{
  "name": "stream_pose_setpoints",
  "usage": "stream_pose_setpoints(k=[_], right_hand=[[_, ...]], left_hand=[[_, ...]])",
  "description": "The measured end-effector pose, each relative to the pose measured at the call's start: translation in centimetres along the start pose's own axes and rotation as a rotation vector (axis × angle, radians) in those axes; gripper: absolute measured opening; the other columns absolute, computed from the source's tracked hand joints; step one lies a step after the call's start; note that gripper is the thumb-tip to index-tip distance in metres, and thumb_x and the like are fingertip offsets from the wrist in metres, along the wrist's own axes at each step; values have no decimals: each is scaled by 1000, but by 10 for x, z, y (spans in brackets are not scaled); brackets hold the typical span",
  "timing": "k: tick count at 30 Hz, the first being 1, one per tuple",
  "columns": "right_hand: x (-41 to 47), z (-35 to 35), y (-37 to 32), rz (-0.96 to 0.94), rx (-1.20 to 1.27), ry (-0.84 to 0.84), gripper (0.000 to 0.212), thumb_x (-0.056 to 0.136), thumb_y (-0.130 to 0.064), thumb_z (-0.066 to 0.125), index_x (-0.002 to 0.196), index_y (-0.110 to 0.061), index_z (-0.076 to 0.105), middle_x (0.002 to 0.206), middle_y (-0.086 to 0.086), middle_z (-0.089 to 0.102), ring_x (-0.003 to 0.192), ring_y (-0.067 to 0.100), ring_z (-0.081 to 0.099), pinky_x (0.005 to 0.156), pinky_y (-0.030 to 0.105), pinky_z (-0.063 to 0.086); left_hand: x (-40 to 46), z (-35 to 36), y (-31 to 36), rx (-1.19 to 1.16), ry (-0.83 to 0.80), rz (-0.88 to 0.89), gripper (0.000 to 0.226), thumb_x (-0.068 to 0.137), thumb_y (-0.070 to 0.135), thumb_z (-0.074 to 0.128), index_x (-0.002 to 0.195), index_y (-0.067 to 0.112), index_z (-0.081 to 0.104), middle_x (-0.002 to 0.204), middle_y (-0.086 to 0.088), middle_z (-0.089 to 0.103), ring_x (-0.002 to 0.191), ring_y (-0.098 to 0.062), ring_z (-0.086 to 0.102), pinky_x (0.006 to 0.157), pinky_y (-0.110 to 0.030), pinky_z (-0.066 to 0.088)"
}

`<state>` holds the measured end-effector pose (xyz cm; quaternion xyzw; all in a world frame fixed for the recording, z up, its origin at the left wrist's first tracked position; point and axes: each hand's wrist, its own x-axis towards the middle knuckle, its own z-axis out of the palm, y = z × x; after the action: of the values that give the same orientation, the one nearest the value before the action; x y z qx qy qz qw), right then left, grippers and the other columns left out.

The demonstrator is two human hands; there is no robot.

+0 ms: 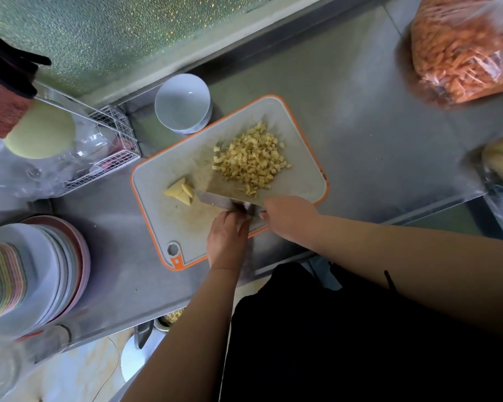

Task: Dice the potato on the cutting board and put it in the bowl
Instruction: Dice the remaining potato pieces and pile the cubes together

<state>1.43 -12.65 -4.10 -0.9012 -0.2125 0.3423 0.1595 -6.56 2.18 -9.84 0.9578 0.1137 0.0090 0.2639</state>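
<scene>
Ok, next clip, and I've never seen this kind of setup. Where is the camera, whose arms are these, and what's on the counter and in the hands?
There is no machine here: a person wears one wide-angle camera on the head, looking down at their own bare arms. The picture is that single view.

On the steel counter lies a grey cutting board with an orange rim. On it sit a pile of diced potato and a few uncut potato slices. Beyond the board stands an empty white bowl.

The right hand seems to grip the handle of a cleaver, whose blade lies against the dice. The left hand meets it at the handle; exactly how its fingers lie is blurred.

Around: stacked plates, a wire rack, a bag of shredded carrot.
</scene>
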Motion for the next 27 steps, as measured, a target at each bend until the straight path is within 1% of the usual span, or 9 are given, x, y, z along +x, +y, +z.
stream_pose_setpoints(k=[3,5,9,12,14,16,20,23,27], right_hand=[[-4,-1,4,39,51,37,31,99,-31,40,111,-7,56,116,15,59,110,34,55,85,37,42],[-9,-1,6,62,48,66,32,99,-33,39,108,-7,55,114,16,60,107,34,56,82,37,43],[-17,-5,8,43,1,98,32,99,-33,38,107,-7,54,111,16,61,103,34,57,76,36,41],[-19,-6,5,20,-48,77,33,99,-33,37,109,-7,54,113,15,60,105,34,56,75,35,39],[-19,-5,3,10,-59,66,32,100,-32,37,110,-7,54,114,15,60,105,34,56,74,33,37],[-18,-3,2,9,-65,53,32,100,-31,36,111,-7,54,115,15,59,106,33,55,76,34,39],[-15,6,0,33,-49,29,29,100,-28,36,112,-8,55,115,15,60,107,33,56,82,37,43],[-9,7,-1,36,-37,22,32,100,-31,38,112,-8,55,116,14,60,108,33,56,85,38,43],[-1,1,6,81,64,75,36,98,-35,40,108,-6,59,114,16,61,108,33,56,84,36,41]], left_hand=[[-2,1,0,11,-6,-13,30,81,32,49,82,8,67,84,-10,63,77,-30,60,68,-31,42],[-3,1,1,11,-5,-42,26,82,30,51,80,9,66,83,-9,63,76,-30,59,64,-33,45],[-2,1,4,1,-6,-88,11,80,17,61,79,7,66,81,-11,63,75,-33,60,61,-33,46],[-3,0,4,-1,-2,-85,15,80,19,58,78,6,66,79,-12,63,73,-33,60,59,-34,46],[-4,0,3,1,-2,-61,22,81,23,53,79,6,67,79,-11,64,72,-33,60,58,-34,47],[-4,1,1,30,5,-28,28,82,27,48,78,7,67,77,-11,63,71,-33,60,56,-34,47],[-1,0,4,71,28,-30,29,82,29,46,72,8,63,72,-11,61,68,-32,59,52,-32,42],[-1,-1,6,78,29,-45,28,82,29,46,71,9,62,72,-10,61,67,-32,58,50,-31,41],[3,0,10,97,0,-97,8,80,14,59,79,8,65,77,-12,62,73,-35,60,54,-35,44]])
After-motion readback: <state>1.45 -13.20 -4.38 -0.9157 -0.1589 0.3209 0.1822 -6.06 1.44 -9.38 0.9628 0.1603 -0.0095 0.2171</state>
